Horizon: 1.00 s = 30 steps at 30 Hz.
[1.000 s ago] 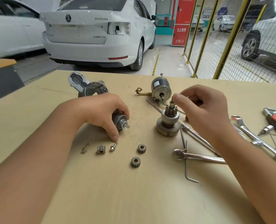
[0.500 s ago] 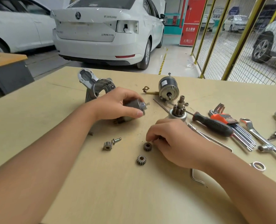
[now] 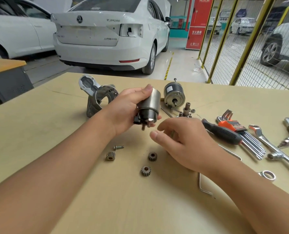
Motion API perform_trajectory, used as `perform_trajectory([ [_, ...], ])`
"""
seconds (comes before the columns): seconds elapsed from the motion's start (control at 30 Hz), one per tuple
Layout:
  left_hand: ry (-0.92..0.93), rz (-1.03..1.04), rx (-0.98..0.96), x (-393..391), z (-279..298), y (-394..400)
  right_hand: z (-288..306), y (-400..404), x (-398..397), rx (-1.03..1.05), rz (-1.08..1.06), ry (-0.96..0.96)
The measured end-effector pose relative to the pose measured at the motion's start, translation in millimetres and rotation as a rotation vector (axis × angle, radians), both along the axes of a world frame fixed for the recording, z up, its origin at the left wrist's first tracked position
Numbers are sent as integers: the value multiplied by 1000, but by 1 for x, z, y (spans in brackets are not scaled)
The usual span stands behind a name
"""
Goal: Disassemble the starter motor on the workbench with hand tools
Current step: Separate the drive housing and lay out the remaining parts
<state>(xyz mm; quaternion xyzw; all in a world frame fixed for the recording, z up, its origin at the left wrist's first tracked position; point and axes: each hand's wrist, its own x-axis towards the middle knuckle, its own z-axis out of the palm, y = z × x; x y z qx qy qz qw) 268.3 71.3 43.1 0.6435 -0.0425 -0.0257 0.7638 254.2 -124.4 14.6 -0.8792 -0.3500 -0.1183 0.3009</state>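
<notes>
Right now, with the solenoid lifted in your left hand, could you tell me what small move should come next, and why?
Probably bring the right hand the last bit in to the terminal end of the solenoid. The left hand grips it clear of the workbench with that end facing the right hand, whose relaxed fingers hold nothing.

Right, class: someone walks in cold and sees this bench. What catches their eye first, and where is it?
First, the left hand holding a metal cylinder raised above mid-bench, with the right hand open just below it. Then three small gears lying loose on the workbench in front, and the orange-handled hex keys among tools at right.
</notes>
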Motion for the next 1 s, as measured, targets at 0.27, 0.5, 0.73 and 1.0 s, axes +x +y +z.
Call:
perform_trajectory([
  [0.27, 53, 95, -117, -12, 6, -32, 8, 1, -8, 354, -90, 71],
  [0.5, 33, 119, -257, -16, 8, -43, 7, 0, -9, 327, -155, -14],
  [0.73, 99, 113, -89, -18, 9, -41, 10, 3, -12, 509, -177, -121],
  [1.0, 264, -144, -318, -17, 6, -44, 17, -4, -7, 628, -101, -225],
])
